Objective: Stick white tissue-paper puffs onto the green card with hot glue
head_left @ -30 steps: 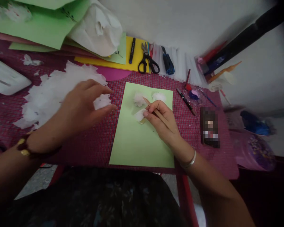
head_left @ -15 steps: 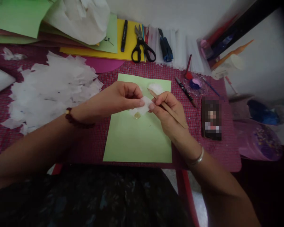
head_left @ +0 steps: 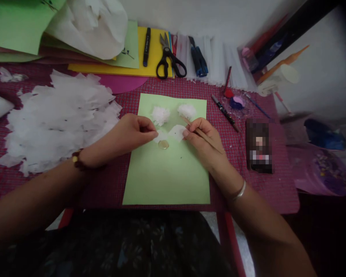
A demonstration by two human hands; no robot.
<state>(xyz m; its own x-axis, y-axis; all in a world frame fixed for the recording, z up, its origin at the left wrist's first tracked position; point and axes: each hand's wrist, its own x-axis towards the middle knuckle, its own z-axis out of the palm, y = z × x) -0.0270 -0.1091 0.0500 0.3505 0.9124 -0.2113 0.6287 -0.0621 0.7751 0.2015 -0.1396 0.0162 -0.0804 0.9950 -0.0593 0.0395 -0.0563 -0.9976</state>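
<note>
My left hand (head_left: 137, 132) is closed, thumb and finger pinched at the edge of a thin white paper piece (head_left: 162, 135). My right hand (head_left: 206, 138) grips a slim wooden stick (head_left: 203, 134) and pinches a second white paper piece (head_left: 177, 132) between thumb and finger. Just below the papers, a shiny yellowish glue blob (head_left: 163, 145) lies on a light green sheet (head_left: 167, 177). Two fluffy white paper tufts, a left tuft (head_left: 160, 115) and a right tuft (head_left: 186, 110), sit on the sheet's upper part, beyond my fingers.
A heap of white paper pieces (head_left: 57, 119) spreads at the left. Scissors (head_left: 170, 57), a black marker (head_left: 147, 47) and a blue-black cutter (head_left: 198, 57) lie at the back. On the right are a pen (head_left: 225, 113), a paint dish (head_left: 238, 103) and a phone (head_left: 258, 146).
My hands have drawn apart, the left one moving left. Two white paper pieces now show separately between them, and the left tuft and glue blob are more exposed. The view has shifted slightly.
</note>
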